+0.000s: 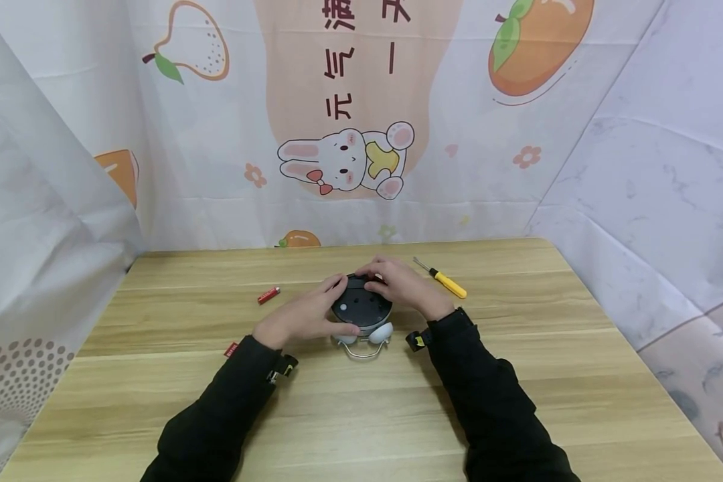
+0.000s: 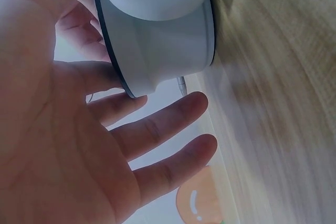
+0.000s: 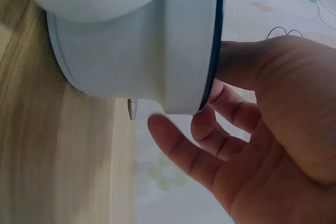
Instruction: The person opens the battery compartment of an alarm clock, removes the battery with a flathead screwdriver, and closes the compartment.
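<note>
A twin-bell alarm clock (image 1: 361, 309) lies face down near the middle of the table, its black back up and its bells and wire handle toward me. My left hand (image 1: 310, 313) holds its left side, thumb near a bell and forefinger at the back's far left edge. In the left wrist view, two fingers (image 2: 163, 129) stretch out clear of the white casing (image 2: 173, 43). My right hand (image 1: 404, 284) grips the far right of the back, thumb on the black face and fingers at the far rim. A small metal foot (image 3: 132, 109) sticks out of the casing's far side.
A red battery (image 1: 268, 295) lies left of the clock, and another red piece (image 1: 231, 349) shows beside my left sleeve. To the right lies a yellow-handled screwdriver (image 1: 448, 282). A printed curtain (image 1: 217, 167) hangs behind the wooden table's far edge.
</note>
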Demonstrator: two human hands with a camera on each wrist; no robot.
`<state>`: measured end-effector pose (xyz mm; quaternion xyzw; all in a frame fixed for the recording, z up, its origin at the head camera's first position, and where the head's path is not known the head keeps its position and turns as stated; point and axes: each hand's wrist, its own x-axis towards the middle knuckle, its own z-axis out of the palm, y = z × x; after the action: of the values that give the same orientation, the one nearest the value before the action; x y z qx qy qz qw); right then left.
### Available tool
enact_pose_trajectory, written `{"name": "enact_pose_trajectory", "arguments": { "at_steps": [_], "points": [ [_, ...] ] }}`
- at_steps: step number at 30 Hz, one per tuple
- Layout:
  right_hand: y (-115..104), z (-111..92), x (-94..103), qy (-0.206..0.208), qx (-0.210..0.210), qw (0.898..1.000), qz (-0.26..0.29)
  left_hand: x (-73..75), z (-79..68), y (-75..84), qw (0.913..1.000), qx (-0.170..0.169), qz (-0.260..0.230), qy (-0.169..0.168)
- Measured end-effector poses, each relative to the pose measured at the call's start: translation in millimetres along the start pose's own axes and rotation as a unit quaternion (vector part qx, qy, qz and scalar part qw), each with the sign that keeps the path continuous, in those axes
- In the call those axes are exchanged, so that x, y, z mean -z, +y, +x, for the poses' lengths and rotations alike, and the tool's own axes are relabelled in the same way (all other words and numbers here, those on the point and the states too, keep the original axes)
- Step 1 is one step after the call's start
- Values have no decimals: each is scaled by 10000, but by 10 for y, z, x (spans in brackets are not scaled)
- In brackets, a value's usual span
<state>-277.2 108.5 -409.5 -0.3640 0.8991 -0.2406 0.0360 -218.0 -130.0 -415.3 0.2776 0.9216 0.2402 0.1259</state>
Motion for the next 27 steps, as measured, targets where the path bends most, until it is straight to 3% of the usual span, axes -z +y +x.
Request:
{"name": "enact_pose_trajectory", "arguments": {
  "at_steps": [7,18,27],
  "points": [
    [-1,-7,4,42,51,10000,8,10,1,5,10000,5,32,-2],
    [6,13,-13,102,210,9996,-172,4,28,-22,9992,-199,-320,124],
    [9,3,8,-12,122,9999,-46,12,14,-20,9998,-130,-157,53]
  ]
}}
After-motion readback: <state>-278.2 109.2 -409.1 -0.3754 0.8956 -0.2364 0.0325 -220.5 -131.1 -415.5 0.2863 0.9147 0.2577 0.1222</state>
